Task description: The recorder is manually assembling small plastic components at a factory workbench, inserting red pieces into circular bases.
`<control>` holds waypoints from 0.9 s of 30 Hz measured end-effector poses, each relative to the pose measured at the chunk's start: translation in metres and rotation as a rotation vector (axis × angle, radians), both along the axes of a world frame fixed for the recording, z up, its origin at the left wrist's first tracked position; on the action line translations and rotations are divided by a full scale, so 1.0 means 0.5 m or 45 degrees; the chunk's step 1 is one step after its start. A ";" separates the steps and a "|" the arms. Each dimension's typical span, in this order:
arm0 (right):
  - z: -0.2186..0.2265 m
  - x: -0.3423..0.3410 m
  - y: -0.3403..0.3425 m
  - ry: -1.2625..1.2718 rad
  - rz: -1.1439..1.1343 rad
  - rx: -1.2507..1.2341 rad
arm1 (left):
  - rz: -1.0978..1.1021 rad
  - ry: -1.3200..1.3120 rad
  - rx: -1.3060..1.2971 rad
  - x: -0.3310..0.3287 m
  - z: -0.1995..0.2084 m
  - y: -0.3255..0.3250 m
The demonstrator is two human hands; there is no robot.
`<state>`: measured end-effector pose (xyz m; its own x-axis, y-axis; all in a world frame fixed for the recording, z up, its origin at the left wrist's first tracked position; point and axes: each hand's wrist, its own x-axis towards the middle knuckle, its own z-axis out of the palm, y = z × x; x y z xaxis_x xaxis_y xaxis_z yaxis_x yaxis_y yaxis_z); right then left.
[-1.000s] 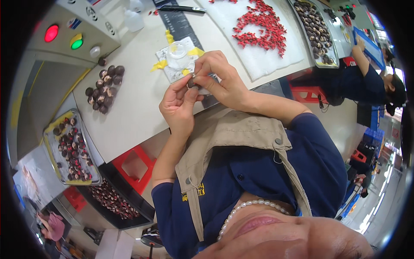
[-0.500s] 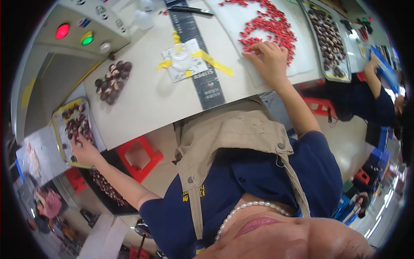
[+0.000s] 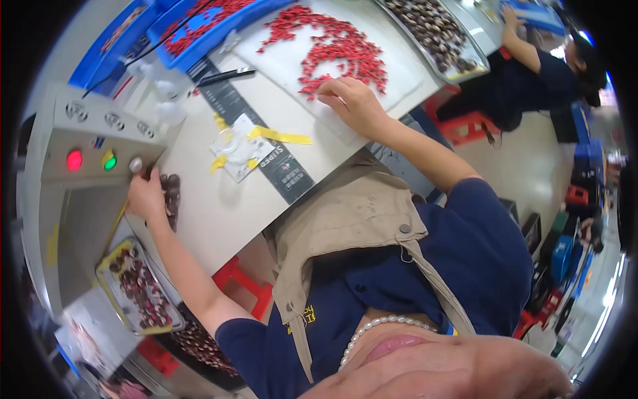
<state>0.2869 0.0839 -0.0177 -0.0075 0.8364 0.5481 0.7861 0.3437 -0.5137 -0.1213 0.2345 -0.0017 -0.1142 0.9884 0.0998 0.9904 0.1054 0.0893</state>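
Observation:
My left hand (image 3: 145, 194) is beside the machine's front edge, thumb and fingers closed around a dark brown round piece (image 3: 151, 174). Right next to it lies a cluster of similar dark round pieces (image 3: 172, 193), partly covered by the hand. Over at the white sheet (image 3: 279, 63), my right hand (image 3: 357, 108) has its fingers bent together at the near edge of many small red pieces (image 3: 345, 50). Whatever its fingertips hold is too small to make out. Between the hands, a clear round fixture (image 3: 234, 147) is taped over a dark ruler-like strip (image 3: 282, 176).
At left stands a grey machine (image 3: 100, 146) with red and green lights. Below it is a tray (image 3: 141, 292) of dark and red pieces. Another tray (image 3: 435, 33) of dark pieces and blue bins (image 3: 219, 26) lie far off. A black pen (image 3: 226, 76) rests nearby. A co-worker (image 3: 531, 73) works at right.
My left hand has left the tray at lower left and moved up to the dark pieces by the machine. My right hand stays at the red pieces. The whole view has shifted.

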 end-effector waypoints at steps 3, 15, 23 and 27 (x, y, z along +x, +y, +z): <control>0.007 0.033 -0.017 0.099 -0.064 -0.070 | 0.002 0.084 0.053 0.022 0.012 -0.003; 0.011 0.070 -0.048 0.209 -0.006 -0.362 | -0.270 -2.347 -0.127 0.188 0.022 -0.293; 0.019 0.039 -0.051 0.131 0.002 -0.275 | -0.356 -2.961 -0.622 0.300 -0.020 -0.335; 0.057 0.019 -0.043 0.771 0.173 -0.492 | -0.309 -2.990 -0.665 0.297 -0.018 -0.340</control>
<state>0.2966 0.0623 0.0110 0.0861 0.9841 0.1551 0.2887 0.1244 -0.9493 0.0274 0.0644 -0.0106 0.4446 0.8872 -0.1234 -0.6697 0.4207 0.6119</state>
